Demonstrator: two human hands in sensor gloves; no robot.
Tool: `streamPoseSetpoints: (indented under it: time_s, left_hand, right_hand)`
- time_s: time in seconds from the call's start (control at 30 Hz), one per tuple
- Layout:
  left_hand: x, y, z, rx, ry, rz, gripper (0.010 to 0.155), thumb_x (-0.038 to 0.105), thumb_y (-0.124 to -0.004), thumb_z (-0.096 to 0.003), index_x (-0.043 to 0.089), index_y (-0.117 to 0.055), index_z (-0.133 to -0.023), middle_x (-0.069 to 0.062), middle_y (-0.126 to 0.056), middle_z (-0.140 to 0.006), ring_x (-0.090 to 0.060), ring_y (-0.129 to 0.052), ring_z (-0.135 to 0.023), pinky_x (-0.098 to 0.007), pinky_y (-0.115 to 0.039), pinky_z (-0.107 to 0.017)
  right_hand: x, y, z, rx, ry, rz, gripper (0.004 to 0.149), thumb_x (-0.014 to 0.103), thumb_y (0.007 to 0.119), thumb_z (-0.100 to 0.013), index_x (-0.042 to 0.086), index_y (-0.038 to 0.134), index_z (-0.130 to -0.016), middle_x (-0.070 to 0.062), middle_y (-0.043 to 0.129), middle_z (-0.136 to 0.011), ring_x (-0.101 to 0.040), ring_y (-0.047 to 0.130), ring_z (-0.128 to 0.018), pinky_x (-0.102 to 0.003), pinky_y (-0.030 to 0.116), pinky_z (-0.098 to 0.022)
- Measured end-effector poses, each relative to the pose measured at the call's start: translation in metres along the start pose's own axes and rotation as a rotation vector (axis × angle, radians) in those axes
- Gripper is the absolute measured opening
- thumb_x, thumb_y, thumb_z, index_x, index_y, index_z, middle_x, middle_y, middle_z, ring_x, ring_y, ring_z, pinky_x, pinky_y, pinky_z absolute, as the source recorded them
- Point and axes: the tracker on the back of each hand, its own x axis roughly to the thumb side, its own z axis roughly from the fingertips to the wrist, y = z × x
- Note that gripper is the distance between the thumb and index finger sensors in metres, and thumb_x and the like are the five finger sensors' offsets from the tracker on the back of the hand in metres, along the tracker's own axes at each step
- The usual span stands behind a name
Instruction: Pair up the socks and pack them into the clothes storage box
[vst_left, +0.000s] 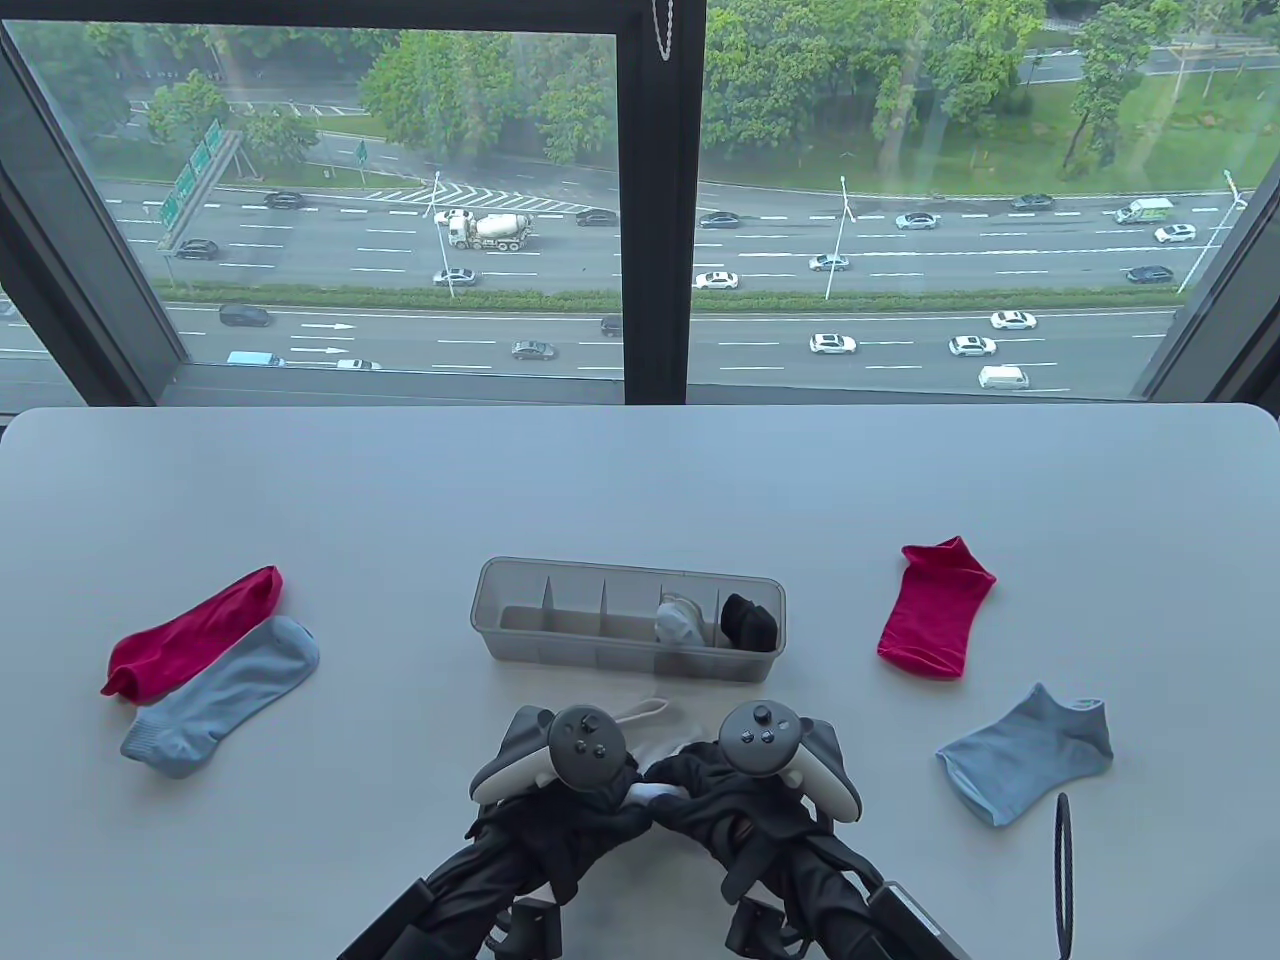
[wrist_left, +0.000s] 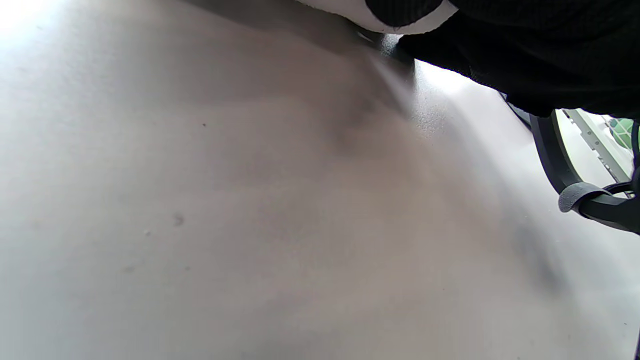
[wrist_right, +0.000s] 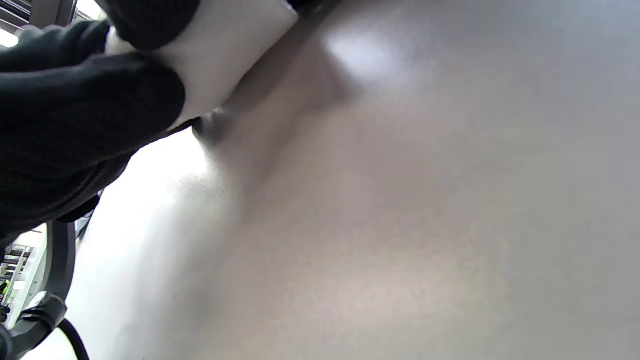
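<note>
A white sock (vst_left: 655, 742) lies in front of the clear storage box (vst_left: 487, 600), and both gloved hands are on it. My left hand (vst_left: 622, 792) and right hand (vst_left: 692, 785) meet over it, fingers curled and pinching the fabric. In the wrist views the white sock (wrist_left: 400, 17) (wrist_right: 230, 50) sits between black fingers (wrist_right: 90, 100). The box's two right compartments hold a white-grey sock bundle (vst_left: 678, 618) and a black bundle (vst_left: 750, 620). Loose on the table are a red sock (vst_left: 195, 630) and a blue sock (vst_left: 225, 695) at left, and a red sock (vst_left: 935, 605) and a blue sock (vst_left: 1030, 752) at right.
The three left compartments of the box hold nothing. A black cable loop (vst_left: 1063, 870) stands at the bottom right near the table's front edge. The table's far edge runs along a large window (vst_left: 660, 200).
</note>
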Motion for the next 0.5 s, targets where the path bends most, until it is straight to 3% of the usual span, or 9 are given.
streamPoseSetpoints:
  time_s: [0.07,0.13,0.2,0.27,0.3,0.37,0.4,0.43,0.5]
  left_hand:
    - [0.0001,0.0005,0.0002,0.019,0.011,-0.003,0.051,0.032,-0.062,-0.0582,0.002,-0.045,-0.095,-0.024,-0.018,-0.112,-0.054,-0.012,-0.104,-0.072,-0.020,-0.073]
    - [-0.0018,0.0012,0.0021,0.065,0.024,-0.011,0.068,0.034,-0.064,-0.0578,0.009,-0.023,-0.106,-0.028,-0.015,-0.114,-0.056,-0.014,-0.104,-0.074,-0.021,-0.074]
    - [-0.0017,0.0025,0.0033,0.085,-0.014,0.014,0.058,0.033,-0.063,-0.0586,0.014,-0.042,-0.109,-0.028,-0.022,-0.116,-0.056,-0.019,-0.105,-0.074,-0.023,-0.074]
    - [0.0001,0.0050,0.0047,0.131,-0.013,0.000,0.050,0.032,-0.064,-0.0578,0.007,-0.061,-0.100,-0.026,-0.035,-0.116,-0.056,-0.027,-0.106,-0.074,-0.027,-0.074]
    - [0.0001,0.0056,0.0047,0.125,-0.011,-0.001,0.048,0.032,-0.063,-0.0577,0.005,-0.063,-0.098,-0.026,-0.037,-0.115,-0.056,-0.027,-0.106,-0.074,-0.027,-0.074]
    - [-0.0020,0.0046,0.0041,0.093,-0.014,0.019,0.047,0.031,-0.058,-0.0585,0.002,-0.060,-0.095,-0.026,-0.033,-0.115,-0.056,-0.024,-0.106,-0.074,-0.026,-0.074]
    - [-0.0027,0.0043,0.0035,0.079,-0.014,0.024,0.047,0.031,-0.056,-0.0587,0.000,-0.058,-0.094,-0.026,-0.030,-0.114,-0.055,-0.022,-0.105,-0.074,-0.025,-0.073]
    - [-0.0032,0.0040,0.0034,0.058,-0.005,0.031,0.047,0.032,-0.055,-0.0587,0.000,-0.056,-0.094,-0.026,-0.028,-0.114,-0.055,-0.020,-0.105,-0.074,-0.024,-0.073]
    - [-0.0028,0.0042,0.0032,0.061,-0.002,0.027,0.048,0.034,-0.059,-0.0580,0.001,-0.053,-0.093,-0.027,-0.024,-0.114,-0.056,-0.018,-0.104,-0.074,-0.023,-0.073]
  right_hand:
    - [-0.0002,0.0006,-0.0006,0.015,0.001,-0.028,0.043,0.046,0.059,-0.051,0.030,0.063,-0.090,-0.011,0.024,-0.110,-0.030,0.002,-0.099,-0.050,0.006,-0.072]
    - [-0.0013,0.0007,-0.0009,0.029,-0.003,-0.051,0.043,0.047,0.054,-0.053,0.026,0.066,-0.088,-0.011,0.025,-0.109,-0.029,0.000,-0.099,-0.049,0.004,-0.072]
    - [-0.0019,-0.0009,-0.0007,0.012,0.002,-0.071,0.044,0.047,0.050,-0.054,0.024,0.068,-0.086,-0.011,0.028,-0.109,-0.028,0.002,-0.099,-0.049,0.004,-0.072]
    - [-0.0021,-0.0016,-0.0008,0.011,0.006,-0.079,0.045,0.048,0.050,-0.054,0.022,0.067,-0.086,-0.012,0.029,-0.108,-0.028,0.003,-0.100,-0.049,0.005,-0.072]
    - [-0.0018,-0.0007,-0.0006,0.003,0.007,-0.073,0.049,0.050,0.050,-0.053,0.021,0.061,-0.091,-0.012,0.028,-0.109,-0.028,0.003,-0.100,-0.049,0.005,-0.072]
    - [-0.0018,0.0003,-0.0007,0.023,-0.012,-0.052,0.069,0.056,0.057,-0.049,0.026,0.030,-0.105,-0.012,0.023,-0.110,-0.030,0.000,-0.099,-0.050,0.004,-0.072]
    - [-0.0018,0.0004,-0.0007,0.022,-0.009,-0.054,0.066,0.054,0.060,-0.050,0.032,0.031,-0.105,-0.012,0.023,-0.110,-0.030,0.000,-0.099,-0.050,0.004,-0.072]
    - [-0.0010,0.0002,0.0001,0.010,-0.004,-0.049,0.054,0.050,0.061,-0.051,0.036,0.043,-0.100,-0.011,0.025,-0.110,-0.030,0.001,-0.099,-0.050,0.004,-0.072]
    - [0.0000,-0.0011,0.0008,-0.016,-0.007,-0.038,0.044,0.049,0.060,-0.051,0.034,0.057,-0.093,-0.010,0.028,-0.110,-0.030,0.004,-0.101,-0.051,0.007,-0.073]
